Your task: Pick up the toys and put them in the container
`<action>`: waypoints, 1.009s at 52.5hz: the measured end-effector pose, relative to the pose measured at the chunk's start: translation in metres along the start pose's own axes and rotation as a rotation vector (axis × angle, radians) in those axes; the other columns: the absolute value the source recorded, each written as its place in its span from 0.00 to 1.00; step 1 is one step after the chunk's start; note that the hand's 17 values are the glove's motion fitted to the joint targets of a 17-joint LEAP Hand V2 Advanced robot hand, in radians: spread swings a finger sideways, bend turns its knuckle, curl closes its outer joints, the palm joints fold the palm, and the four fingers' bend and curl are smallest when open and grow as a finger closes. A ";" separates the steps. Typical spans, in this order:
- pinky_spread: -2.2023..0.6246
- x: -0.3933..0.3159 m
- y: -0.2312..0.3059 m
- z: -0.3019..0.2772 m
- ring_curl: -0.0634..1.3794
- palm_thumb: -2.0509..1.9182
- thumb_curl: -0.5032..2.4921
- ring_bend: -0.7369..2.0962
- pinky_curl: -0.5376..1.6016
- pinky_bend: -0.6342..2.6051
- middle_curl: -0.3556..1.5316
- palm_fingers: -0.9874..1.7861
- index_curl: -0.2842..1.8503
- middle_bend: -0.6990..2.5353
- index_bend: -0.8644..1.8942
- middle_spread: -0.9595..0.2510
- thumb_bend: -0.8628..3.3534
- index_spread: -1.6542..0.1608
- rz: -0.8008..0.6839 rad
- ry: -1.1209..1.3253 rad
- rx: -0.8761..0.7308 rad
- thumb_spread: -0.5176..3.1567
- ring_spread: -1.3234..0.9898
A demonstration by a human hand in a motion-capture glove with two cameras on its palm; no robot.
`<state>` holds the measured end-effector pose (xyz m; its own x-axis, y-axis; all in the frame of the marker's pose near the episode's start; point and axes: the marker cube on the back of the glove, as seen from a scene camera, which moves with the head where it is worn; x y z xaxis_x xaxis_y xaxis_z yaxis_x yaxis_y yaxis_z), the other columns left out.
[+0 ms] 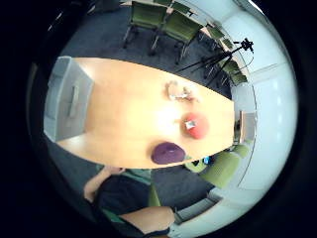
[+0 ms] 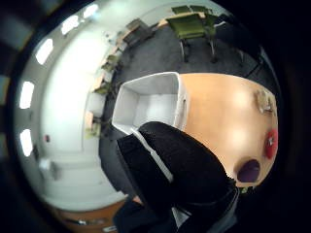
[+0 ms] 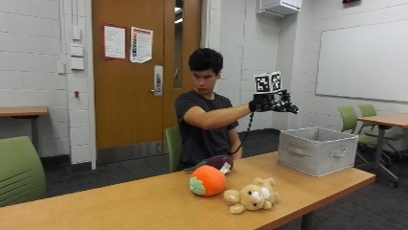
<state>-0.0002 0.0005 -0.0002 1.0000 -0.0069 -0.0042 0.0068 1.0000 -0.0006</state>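
Gloved right hand raised in the air, holding nothing, fingers relaxed and partly spread.
Below and just ahead of the fingers: boxy grey fabric container with loop handles, open-topped, on the smooth wooden worktop. Well back from the fingers, near the person: round orange plush fruit, fuzzy tan teddy bear lying beside it, dark purple plush eggplant behind.

We are in a classroom or meeting room: a whiteboard hangs on the painted block wall, green chairs stand at wooden tables on grey carpet, notices are taped to the wooden door, and we see a long wooden worktop in front.
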 end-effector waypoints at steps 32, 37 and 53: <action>0.74 0.027 0.018 -0.007 0.12 0.48 0.18 0.33 0.37 0.31 0.31 0.43 0.26 0.31 0.42 0.67 0.18 0.76 -0.011 0.042 0.029 0.44 0.42; 0.73 0.064 0.029 -0.006 0.12 0.48 0.18 0.33 0.37 0.32 0.32 0.43 0.27 0.31 0.41 0.66 0.18 0.76 0.008 0.048 0.026 0.44 0.41; 0.73 0.168 0.096 0.040 0.15 0.48 0.18 0.33 0.39 0.32 0.35 0.43 0.30 0.30 0.40 0.66 0.18 0.75 0.065 0.048 -0.001 0.44 0.41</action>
<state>0.1687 0.0957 0.0387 0.9969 0.0584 -0.0518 -0.0585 0.9983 -0.0001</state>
